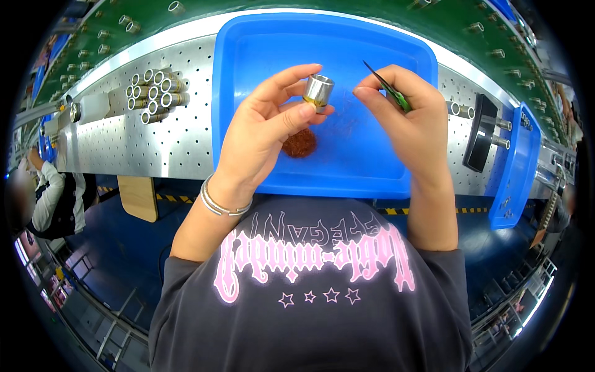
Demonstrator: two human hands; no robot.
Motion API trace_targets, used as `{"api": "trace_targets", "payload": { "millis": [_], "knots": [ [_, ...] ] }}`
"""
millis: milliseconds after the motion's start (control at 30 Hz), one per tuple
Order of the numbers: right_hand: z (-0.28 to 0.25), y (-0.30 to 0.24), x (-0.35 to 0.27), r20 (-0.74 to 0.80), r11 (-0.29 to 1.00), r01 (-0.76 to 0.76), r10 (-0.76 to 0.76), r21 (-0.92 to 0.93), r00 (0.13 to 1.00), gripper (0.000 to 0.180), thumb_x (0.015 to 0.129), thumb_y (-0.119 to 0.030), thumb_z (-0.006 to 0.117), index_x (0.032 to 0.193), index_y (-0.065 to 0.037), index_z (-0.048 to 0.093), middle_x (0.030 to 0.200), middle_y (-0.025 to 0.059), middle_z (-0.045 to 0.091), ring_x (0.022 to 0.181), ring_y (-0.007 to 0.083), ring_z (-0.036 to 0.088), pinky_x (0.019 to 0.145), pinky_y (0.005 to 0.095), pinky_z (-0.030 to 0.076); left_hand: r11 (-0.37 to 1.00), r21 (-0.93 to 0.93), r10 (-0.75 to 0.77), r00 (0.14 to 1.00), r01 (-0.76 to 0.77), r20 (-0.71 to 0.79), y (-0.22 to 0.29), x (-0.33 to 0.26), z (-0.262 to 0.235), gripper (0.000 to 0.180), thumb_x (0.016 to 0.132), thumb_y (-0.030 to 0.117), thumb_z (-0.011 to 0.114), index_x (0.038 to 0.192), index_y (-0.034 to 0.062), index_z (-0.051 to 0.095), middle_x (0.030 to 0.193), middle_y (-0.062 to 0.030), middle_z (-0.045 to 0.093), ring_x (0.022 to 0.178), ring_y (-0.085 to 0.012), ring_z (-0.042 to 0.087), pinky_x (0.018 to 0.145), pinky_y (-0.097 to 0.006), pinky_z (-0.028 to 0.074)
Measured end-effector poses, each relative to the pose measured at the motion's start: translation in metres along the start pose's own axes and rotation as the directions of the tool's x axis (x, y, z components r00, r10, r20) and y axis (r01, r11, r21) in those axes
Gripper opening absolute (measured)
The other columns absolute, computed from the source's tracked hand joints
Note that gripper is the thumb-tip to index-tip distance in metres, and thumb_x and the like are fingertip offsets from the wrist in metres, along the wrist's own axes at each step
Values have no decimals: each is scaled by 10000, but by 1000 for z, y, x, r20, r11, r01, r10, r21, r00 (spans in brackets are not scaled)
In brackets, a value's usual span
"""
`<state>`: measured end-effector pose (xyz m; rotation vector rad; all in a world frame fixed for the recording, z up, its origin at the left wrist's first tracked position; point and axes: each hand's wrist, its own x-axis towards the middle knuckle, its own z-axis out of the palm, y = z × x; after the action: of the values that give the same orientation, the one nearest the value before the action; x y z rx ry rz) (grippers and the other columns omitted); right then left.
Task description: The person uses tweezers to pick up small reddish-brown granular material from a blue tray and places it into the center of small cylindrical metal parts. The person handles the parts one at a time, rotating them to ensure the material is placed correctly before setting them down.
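My left hand [266, 124] pinches a short, shiny metal cylinder [319, 90] between thumb and fingers. The cylinder is hollow, with a yellow band near its lower edge, and it is held above the blue tray [365, 181]. A pair of dark, pointed tweezers with a green part [396, 98] sits in the grip of my right hand [412, 111], its tip pointing up and left, apart from the cylinder. Beneath my left hand, a clump of fine reddish-brown strands [300, 144] lies in the tray, partly covered by the hand.
On the perforated metal table [155, 142], several metal cylinders [155, 93] stand grouped left of the tray. To the right are more cylinders [462, 110], a black flat device [481, 133] and a second blue tray [514, 167]. A green conveyor [372, 9] carrying scattered cylinders runs behind. Another person [56, 192] is at far left.
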<state>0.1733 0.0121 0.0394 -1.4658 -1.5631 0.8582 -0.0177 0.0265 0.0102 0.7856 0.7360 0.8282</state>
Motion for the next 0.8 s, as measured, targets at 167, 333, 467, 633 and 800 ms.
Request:
{"api": "trace_targets", "payload": {
  "millis": [167,333,467,633,800],
  "knots": [
    [6,-2,0,-37,988,147,-146,45,989,98,760,-50,680,763,-2,595,641,43,528,544,106,445,481,235,329,987,-152,-39,999,42,22,-3,2,-2,474,861,88,584,1302,25,423,1105,-125,575,994,-219,596,886,-305,479],
    [9,-3,0,-105,983,183,-178,34,978,101,748,-36,686,754,-8,590,645,40,532,556,112,456,489,237,333,976,-216,-14,999,21,34,-4,3,-5,450,874,65,518,1305,4,406,1102,-130,579,1011,-221,591,902,-300,477],
    [11,-4,1,-124,972,221,-211,76,970,98,738,-21,684,747,-11,587,649,42,536,565,120,468,496,241,342,993,-119,8,1000,-10,-16,-3,2,0,440,872,61,517,1296,4,413,1095,-130,581,1010,-219,592,901,-297,474],
    [13,-6,3,-97,967,242,-234,83,967,88,727,-6,678,754,-10,595,652,45,541,572,130,481,501,242,350,994,-107,28,1000,-29,-6,-4,2,0,428,871,65,521,1284,4,425,1101,-129,576,1011,-218,589,914,-307,465],
    [15,-9,6,-60,957,285,-281,60,958,66,745,1,660,773,-3,600,673,31,538,582,104,470,506,223,337,985,-166,53,998,-55,-17,-6,4,1,404,845,43,575,1236,6,480,1075,-113,579,986,-198,593,878,-291,468]
  ]
}}
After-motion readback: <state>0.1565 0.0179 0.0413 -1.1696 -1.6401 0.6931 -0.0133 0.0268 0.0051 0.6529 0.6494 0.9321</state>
